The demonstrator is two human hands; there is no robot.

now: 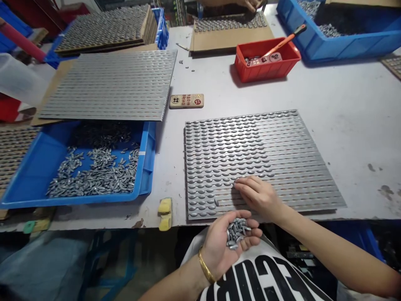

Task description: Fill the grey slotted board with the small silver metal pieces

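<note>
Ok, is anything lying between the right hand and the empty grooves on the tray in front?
Nothing visible. The right hand rests on the grooved tray, and the bare grooves beside it lie open. The left hand cups metal pieces just below.

Bright, even overhead light across grey table [328, 104]; whole surface well lit. Shadows soft and short: dark patch beside red bin [266, 62], thin one under grooved tray [266, 163]. Faint sheen on tray ridges, no harsh glare. Space below table edge dim, murky. Wide-angle distortion bends table edges, stretches corners. Centre sharp; far top edge and lower-left corner soft, slightly smeared.
</note>
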